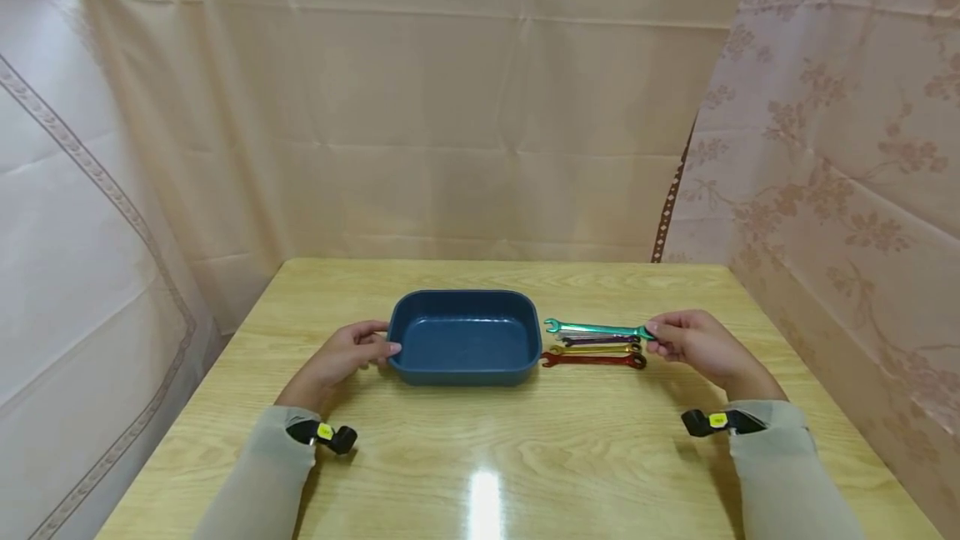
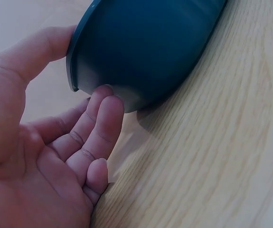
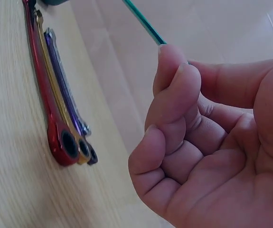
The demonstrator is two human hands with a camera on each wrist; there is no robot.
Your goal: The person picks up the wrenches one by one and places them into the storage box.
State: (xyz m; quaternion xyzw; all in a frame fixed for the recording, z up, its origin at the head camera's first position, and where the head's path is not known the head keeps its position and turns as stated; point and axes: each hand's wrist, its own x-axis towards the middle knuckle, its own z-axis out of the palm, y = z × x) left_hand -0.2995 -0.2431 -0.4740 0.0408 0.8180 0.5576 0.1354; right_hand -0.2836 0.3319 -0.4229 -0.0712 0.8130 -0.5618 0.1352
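A deep blue rectangular dish (image 1: 467, 377) stands on the wooden table. My left hand (image 1: 341, 363) grips its left end, thumb over the rim; in the left wrist view the other fingers lie below the rim against the dish's outer wall (image 2: 145, 47). To the right, my right hand (image 1: 701, 348) pinches the end of a green wrench (image 1: 600, 329) between thumb and fingers. That wrench is held off the table, its open jaw towards the dish. Beneath and in front of it lie a silver wrench (image 3: 61, 61), a purple wrench (image 3: 58, 66), a gold wrench (image 3: 51, 71) and a red wrench (image 3: 40, 80), side by side.
The wooden table (image 1: 570, 457) extends towards me, with a bright light reflection near its front. Behind it hangs a beige cloth (image 1: 480, 148), and a flowered cloth (image 1: 847, 173) hangs along the right. A pale cloth (image 1: 82, 273) hangs on the left.
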